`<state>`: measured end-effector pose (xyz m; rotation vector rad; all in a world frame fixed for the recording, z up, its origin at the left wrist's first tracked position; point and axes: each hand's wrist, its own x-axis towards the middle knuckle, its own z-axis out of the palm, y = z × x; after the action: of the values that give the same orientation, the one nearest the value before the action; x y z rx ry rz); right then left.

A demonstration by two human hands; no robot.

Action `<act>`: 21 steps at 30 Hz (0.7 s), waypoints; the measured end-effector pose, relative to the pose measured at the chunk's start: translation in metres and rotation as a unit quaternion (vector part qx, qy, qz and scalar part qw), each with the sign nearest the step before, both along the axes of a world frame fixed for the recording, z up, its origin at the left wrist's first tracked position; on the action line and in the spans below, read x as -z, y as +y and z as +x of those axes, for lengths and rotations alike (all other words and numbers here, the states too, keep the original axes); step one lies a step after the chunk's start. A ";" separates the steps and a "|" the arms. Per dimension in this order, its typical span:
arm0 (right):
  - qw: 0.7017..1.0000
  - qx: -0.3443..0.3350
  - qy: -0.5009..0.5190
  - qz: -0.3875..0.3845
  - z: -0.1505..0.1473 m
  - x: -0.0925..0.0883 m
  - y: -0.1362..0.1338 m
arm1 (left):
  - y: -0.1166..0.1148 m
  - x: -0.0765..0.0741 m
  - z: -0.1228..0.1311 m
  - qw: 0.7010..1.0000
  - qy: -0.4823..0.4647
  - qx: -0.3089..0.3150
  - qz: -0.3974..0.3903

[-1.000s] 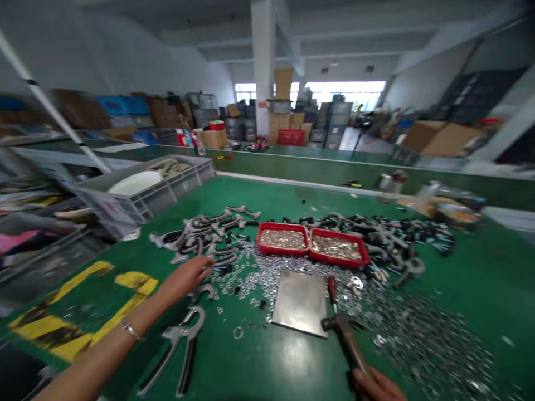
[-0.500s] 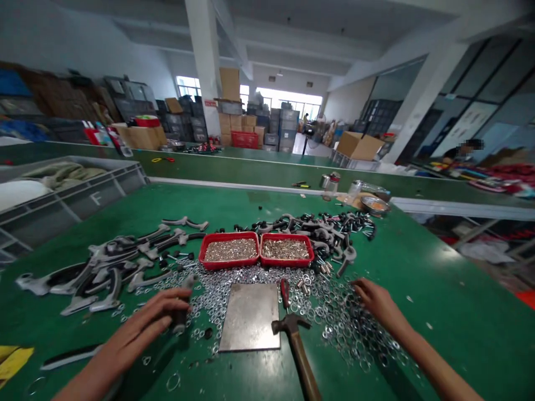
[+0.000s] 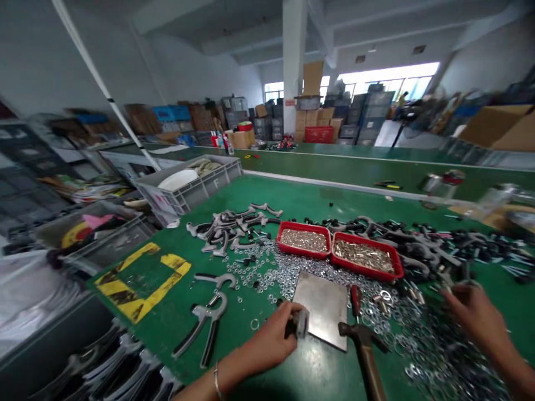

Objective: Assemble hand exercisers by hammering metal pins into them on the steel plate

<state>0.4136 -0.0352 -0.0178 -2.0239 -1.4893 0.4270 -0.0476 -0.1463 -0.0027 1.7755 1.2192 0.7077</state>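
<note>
Near the lower middle, my left hand [image 3: 271,334] is closed round a grey-and-black clamp part [image 3: 301,324], its end pointing toward the steel plate [image 3: 320,309]. My right hand [image 3: 478,312] is at the right, its fingers bent together beside grey clamp jaws [image 3: 447,277]; what it grips is blurred. A hammer [image 3: 365,356] and a red-handled screwdriver [image 3: 356,301] lie right of the plate. A spring clamp [image 3: 204,323] and a loose clamp handle [image 3: 215,278] lie to the left of my left hand.
Two red trays [image 3: 303,239] of small metal pins stand behind the plate. Loose metal rings [image 3: 397,328] cover the bench around them. Clamp handles [image 3: 234,225] are piled at the back left. A grey crate [image 3: 200,181] and yellow tape marking [image 3: 125,301] are farther left.
The view has swung left. My left hand has moved right to the plate's edge with the clamp part. My right hand has gone from the rings to the grey jaws.
</note>
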 end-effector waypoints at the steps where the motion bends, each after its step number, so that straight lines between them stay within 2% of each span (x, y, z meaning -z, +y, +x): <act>1: 0.998 0.014 0.064 0.006 -0.003 -0.003 -0.010 | 0.002 0.000 -0.007 0.999 -0.013 -0.037 -0.005; 3: 0.973 0.019 0.230 -0.017 -0.020 -0.006 -0.037 | 0.009 -0.001 -0.026 0.995 -0.007 -0.100 0.010; 5: 0.928 -0.006 0.366 -0.074 -0.052 -0.006 -0.066 | 0.018 0.000 -0.051 0.988 0.082 -0.124 0.049; 8: 0.880 -0.020 0.453 -0.140 -0.118 -0.005 -0.104 | 0.031 0.006 -0.078 0.949 0.292 -0.089 0.073; 10: 0.832 -0.061 0.530 -0.152 -0.164 -0.006 -0.120 | 0.039 0.011 -0.084 0.925 0.366 -0.070 0.072; 12: 0.799 -0.103 0.572 -0.154 -0.205 -0.008 -0.128 | 0.047 0.015 -0.080 0.919 0.383 -0.065 0.076; 15: 0.775 -0.147 0.597 -0.146 -0.245 -0.007 -0.127 | 0.058 0.015 -0.071 0.918 0.387 -0.051 0.075; 18: 0.732 -0.147 0.646 -0.161 -0.262 -0.004 -0.126 | 0.058 0.010 -0.070 0.926 0.366 -0.041 0.078; 20: 0.707 -0.140 0.670 -0.177 -0.266 -0.004 -0.131 | 0.047 0.006 -0.072 0.933 0.348 -0.033 0.089; 21: 0.706 -0.144 0.670 -0.179 -0.268 -0.004 -0.135 | 0.037 0.005 -0.071 0.946 0.311 -0.035 0.085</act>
<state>0.1458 -0.1701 -0.0140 -1.0026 -0.7003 1.9131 -0.1186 -0.1092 -0.0075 2.2003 1.6769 0.2930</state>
